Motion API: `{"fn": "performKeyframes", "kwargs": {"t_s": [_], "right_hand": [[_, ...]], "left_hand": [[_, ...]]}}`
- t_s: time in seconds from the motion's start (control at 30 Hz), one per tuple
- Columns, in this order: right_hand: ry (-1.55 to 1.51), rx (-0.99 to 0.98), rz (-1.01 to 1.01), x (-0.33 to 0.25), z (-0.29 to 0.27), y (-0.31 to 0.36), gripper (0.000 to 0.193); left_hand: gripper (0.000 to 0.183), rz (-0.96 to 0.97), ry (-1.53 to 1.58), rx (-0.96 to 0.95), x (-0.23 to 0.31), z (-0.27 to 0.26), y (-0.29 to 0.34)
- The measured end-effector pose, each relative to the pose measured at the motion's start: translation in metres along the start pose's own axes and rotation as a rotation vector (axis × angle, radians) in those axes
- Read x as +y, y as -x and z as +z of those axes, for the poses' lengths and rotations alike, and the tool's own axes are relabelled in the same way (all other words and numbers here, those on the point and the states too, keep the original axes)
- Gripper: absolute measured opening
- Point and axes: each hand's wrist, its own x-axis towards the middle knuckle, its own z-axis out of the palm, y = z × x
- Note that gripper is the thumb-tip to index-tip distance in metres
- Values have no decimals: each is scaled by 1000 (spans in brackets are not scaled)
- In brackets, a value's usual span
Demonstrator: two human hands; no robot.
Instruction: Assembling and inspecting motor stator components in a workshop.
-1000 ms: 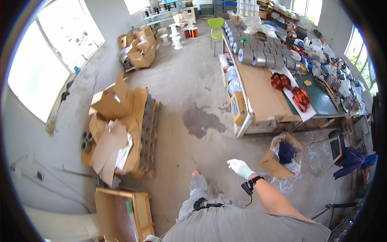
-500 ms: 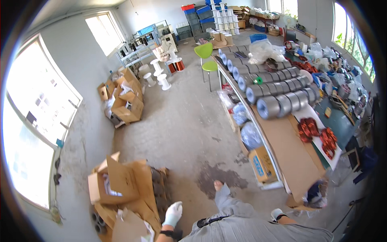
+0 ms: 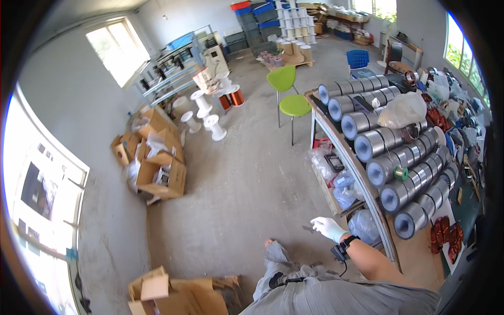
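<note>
My right hand [image 3: 328, 229], in a white glove with a dark band on the wrist, reaches out in front of my body over the floor. Its fingers look loosely bent and apart, with nothing seen in them. Closest to it are the long table [image 3: 387, 231] on the right and a clear plastic bag of bluish contents [image 3: 363, 227] on the shelf beneath. Rows of grey metal ring cores [image 3: 415, 216] with pale blue inner sides lie on the tabletop. My left hand is out of the picture.
A green chair [image 3: 295, 105] stands beyond the table's far end. Open cardboard boxes [image 3: 176, 181] line the left wall, and another box [image 3: 155, 287] is at the lower left. White spools [image 3: 214, 127] stand on the floor ahead. Reddish wire coils [image 3: 446, 239] lie on the table's right.
The view has moved forward, so the table and chair appear larger and the near box lower. My right hand has swung up and forward; my left hand has dropped out of view.
</note>
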Motion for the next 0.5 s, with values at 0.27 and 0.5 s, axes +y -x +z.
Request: {"fn": "performKeyframes", "kwargs": {"t_s": [0.27, 0.5], "right_hand": [[1123, -422, 31, 114, -20, -159, 33], [982, -445, 448, 127, -30, -313, 35]], "left_hand": [[39, 264, -30, 427, 147, -437, -239], [29, 669, 197, 653, 343, -730, -395]]}}
